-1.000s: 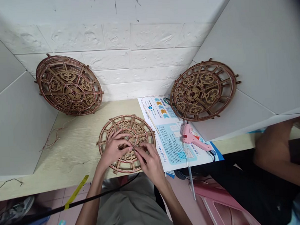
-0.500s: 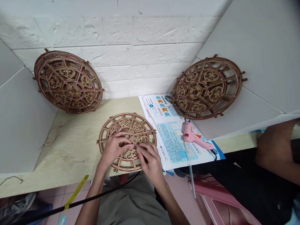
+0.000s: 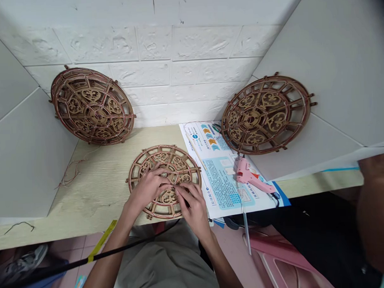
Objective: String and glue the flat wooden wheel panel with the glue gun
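Note:
A round openwork wooden disc [image 3: 169, 212] lies flat at the table's front edge, with thin reddish wire running along its rings and spokes. Over its left half, my left hand [image 3: 151, 185] is bent, thumb and index finger pinched together just below the hub. My right hand [image 3: 191, 199] meets it from the right, its fingertips closed at the same spot. Both sets of fingertips nearly touch and appear to pinch the thin wire there; the fingers hide most of it.
Similar wired discs lean at the back left [image 3: 93, 106] and right [image 3: 268, 114]. A pink glue gun [image 3: 251, 177] rests on a printed sheet [image 3: 218, 176] with a thin stick [image 3: 197, 152]. Loose wire [image 3: 70, 173] lies left. A black cable [image 3: 120, 250] crosses my lap; another person sits at right.
The view has shifted slightly. My hands stay at the same spot on the disc, left fingers a little flatter. The other person's arm at the right has moved farther right.

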Motion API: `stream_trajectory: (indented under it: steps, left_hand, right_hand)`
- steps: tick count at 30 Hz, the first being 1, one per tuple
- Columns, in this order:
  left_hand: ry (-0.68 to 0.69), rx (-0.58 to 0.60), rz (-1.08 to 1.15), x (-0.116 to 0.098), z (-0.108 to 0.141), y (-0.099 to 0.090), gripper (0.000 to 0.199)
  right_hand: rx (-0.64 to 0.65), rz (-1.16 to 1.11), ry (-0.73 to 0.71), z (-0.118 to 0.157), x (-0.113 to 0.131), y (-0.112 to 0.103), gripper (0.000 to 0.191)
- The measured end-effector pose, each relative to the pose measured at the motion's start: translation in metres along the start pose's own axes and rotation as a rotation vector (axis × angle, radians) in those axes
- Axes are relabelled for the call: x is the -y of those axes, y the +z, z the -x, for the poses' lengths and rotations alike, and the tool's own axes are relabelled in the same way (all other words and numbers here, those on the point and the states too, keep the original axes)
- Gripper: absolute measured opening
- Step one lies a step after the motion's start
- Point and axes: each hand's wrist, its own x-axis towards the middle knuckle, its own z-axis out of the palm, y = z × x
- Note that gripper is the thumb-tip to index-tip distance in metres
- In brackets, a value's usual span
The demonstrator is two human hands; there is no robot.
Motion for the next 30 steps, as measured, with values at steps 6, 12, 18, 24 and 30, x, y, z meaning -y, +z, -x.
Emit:
stream_trajectory:
  steps: [6,12,18,24,30]
  left_hand:
    - [0.036,0.046,-0.098,-0.002,0.002,0.0,0.014]
    - [0.006,-0.02,-0.14,-0.008,0.004,0.0,0.009]
    - [-0.078,0.006,-0.086,-0.015,-0.004,-0.004,0.01]
    - [-0.103,-0.069,0.027,-0.008,-0.002,0.004,0.01]
    - [-0.158,-0.083,0.068,-0.003,-0.002,0.009,0.012]
  right_hand:
    - [-0.006,0.0,0.02,-0.001,0.0,0.001,0.025]
    - [-0.005,-0.023,0.056,0.0,0.0,0.003,0.025]
    - [-0.04,-0.043,0.048,0.0,-0.001,0.003,0.022]
    - [-0.089,-0.068,-0.005,0.0,-0.002,0.003,0.021]
    - [-0.054,0.017,-0.034,0.0,-0.001,0.003,0.021]
